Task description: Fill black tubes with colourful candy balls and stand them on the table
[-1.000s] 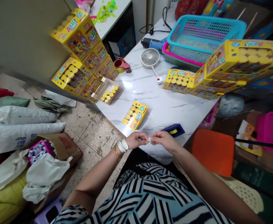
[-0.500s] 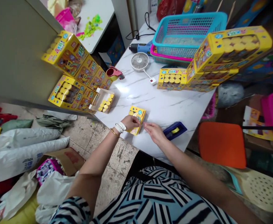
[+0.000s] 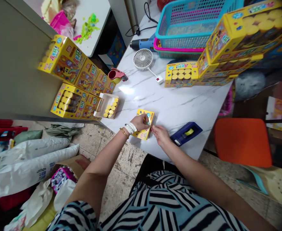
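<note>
A small yellow printed box lies flat on the marble-patterned table near its front edge. My left hand, with a white bracelet and a gold bangle at the wrist, rests over the box with its fingers curled together. At the box's right edge is my right hand, thumb and fingers pinched. Whatever either hand grips is too small or hidden to make out. A dark blue tape dispenser stands just right of my right hand. Left of the box sits an open carton with several yellow-capped tubs inside.
Yellow boxes are stacked at the table's left edge, and more yellow boxes at the right. Further back are a small white fan, a red tape holder, a blue heat gun and a turquoise basket.
The view has shifted slightly. Both hands stay at the yellow box. My right hand's fingers are now more closely pinched, right beside the box edge.
</note>
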The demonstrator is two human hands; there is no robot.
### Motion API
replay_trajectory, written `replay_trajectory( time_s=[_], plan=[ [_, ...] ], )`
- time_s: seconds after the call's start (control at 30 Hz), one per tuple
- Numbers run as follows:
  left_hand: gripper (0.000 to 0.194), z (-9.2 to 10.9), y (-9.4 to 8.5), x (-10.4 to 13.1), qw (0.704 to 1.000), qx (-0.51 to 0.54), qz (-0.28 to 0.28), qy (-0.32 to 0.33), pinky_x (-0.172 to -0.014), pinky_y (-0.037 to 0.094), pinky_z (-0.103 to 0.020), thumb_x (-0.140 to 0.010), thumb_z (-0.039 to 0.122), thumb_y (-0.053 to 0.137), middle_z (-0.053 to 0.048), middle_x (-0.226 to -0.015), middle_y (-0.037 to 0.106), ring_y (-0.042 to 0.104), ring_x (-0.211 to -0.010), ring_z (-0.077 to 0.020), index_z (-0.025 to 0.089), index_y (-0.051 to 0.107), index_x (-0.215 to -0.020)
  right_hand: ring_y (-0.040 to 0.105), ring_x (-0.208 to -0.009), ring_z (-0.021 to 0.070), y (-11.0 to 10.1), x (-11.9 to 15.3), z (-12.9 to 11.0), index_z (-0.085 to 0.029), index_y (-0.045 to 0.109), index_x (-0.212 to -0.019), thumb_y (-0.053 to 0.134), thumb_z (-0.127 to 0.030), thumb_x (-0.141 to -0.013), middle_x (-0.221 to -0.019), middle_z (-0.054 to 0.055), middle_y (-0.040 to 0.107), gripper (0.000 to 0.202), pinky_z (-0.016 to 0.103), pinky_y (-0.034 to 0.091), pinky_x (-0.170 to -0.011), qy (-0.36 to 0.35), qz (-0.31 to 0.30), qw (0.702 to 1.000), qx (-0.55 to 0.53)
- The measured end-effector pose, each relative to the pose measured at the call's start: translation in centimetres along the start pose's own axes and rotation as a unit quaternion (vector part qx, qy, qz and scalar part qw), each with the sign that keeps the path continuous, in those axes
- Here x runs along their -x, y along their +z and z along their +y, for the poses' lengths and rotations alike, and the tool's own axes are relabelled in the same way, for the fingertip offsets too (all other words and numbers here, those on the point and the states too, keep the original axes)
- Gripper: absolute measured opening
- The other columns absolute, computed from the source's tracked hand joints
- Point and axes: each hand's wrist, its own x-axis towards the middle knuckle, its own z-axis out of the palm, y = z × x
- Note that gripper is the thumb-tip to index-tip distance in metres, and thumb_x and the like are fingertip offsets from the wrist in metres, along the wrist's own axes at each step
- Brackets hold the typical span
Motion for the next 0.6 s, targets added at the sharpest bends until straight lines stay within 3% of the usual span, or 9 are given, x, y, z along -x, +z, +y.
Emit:
replay_trajectory(
  time_s=[0.27,0.43,0.6],
  plan=[
    [0.010,1.5,-0.4,0.0,0.993,-0.113,-0.014,0.029,-0.056,0.035,-0.025,-0.069,0.023,0.064,0.001,-0.063,0.057,0.049,-0.057,-0.0136,0.018,0.056,-0.070,0.062,-0.067,0.0149,0.3,-0.8,1.1,-0.021,0.053,-0.063,0.080,-0.032,-0.054,-0.060,-0.002,0.060,0.031,0.030,0.051,-0.070,0.002,0.012,1.000,0.004],
    [0.010,1.5,-0.5,0.1,0.988,-0.156,-0.014,0.018,-0.061,0.040,-0.025,-0.073,0.025,0.063,-0.002,-0.073,0.064,0.056,-0.065,-0.0159,0.017,0.060,-0.078,0.063,-0.071,0.0162,0.0,-0.6,1.1,-0.021,0.053,-0.062,0.080,-0.032,-0.054,-0.063,-0.001,0.062,0.030,0.030,0.052,-0.073,0.002,0.006,1.000,0.001],
    [0.020,2.3,0.6,0.7,0.974,-0.220,0.023,-0.047,-0.069,0.044,-0.028,-0.080,0.026,0.057,-0.010,-0.089,0.068,0.063,-0.081,-0.0219,0.016,0.060,-0.097,0.061,-0.067,0.0142,0.0,-0.7,1.6,-0.021,0.053,-0.064,0.080,-0.033,-0.056,-0.062,-0.002,0.062,0.030,0.028,0.051,-0.069,0.004,0.015,1.000,0.005]
  ],
)
